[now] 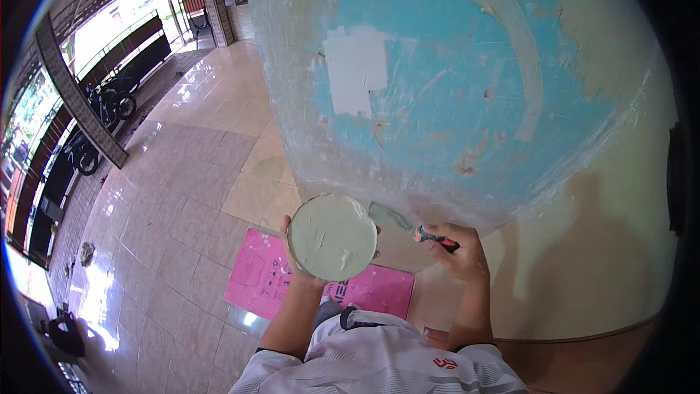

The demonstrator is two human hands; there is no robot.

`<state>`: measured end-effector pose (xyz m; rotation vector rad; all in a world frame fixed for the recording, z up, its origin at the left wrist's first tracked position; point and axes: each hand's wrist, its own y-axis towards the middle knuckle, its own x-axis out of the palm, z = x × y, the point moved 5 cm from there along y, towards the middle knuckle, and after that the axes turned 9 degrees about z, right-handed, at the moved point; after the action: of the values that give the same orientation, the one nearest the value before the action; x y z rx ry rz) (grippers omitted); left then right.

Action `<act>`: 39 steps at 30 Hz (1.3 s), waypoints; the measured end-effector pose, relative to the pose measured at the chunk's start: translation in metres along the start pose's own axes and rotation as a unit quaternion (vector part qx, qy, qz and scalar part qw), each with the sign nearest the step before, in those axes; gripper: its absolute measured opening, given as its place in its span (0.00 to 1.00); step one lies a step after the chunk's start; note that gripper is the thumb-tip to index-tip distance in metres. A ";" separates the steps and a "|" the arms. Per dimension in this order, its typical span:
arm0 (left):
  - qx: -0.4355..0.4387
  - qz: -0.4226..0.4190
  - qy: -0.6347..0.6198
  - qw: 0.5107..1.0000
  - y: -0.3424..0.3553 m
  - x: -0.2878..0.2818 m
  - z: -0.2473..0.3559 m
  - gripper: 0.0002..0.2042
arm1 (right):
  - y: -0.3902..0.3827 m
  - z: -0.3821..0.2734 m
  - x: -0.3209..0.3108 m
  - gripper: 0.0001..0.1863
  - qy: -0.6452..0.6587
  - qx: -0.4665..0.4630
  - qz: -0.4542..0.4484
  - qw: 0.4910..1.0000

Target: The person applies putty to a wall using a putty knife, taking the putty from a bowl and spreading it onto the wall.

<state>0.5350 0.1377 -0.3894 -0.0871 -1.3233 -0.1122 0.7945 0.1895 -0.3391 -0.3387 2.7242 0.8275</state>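
Observation:
My left hand (297, 268) is closed round a shallow-looking round container of pale grey-green putty (332, 237), held level in front of my body. Fingertips show at its right edge. The putty is smeared flat, with a few ridges and lumps. In my right hand (467, 249) is a putty knife (394, 217) with a black and red handle. Its blade points left, beside the container's right rim; whether they touch, I cannot tell. Ahead stands a wall (452, 87) with worn blue paint, a squarish white putty patch (356, 69) and a curved putty strip (521, 36).
A pink printed sheet (255, 270) lies on the tiled floor (175, 248) below the container. The wall continues close on my right, above a brown ledge or floor strip (576, 357). At the far left are a tiled pillar (84, 95), a gate and parked motorcycles (117, 102).

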 end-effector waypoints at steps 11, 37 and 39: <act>0.044 0.109 -0.015 0.993 0.006 -0.029 -0.001 0.42 | 0.002 -0.062 0.022 0.18 -0.188 -0.085 -0.122 0.971; 0.062 0.134 -0.033 0.989 0.019 -0.024 -0.001 0.40 | 0.021 -0.063 0.018 0.18 -0.182 -0.111 -0.147 0.966; 0.061 0.135 -0.039 0.988 0.018 -0.030 0.001 0.40 | 0.022 -0.058 0.012 0.16 -0.152 -0.058 -0.108 0.981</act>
<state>0.5292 0.1570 -0.4179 -0.1670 -1.3805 0.2040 0.7656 0.1728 -0.2856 -0.4812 2.3159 0.8974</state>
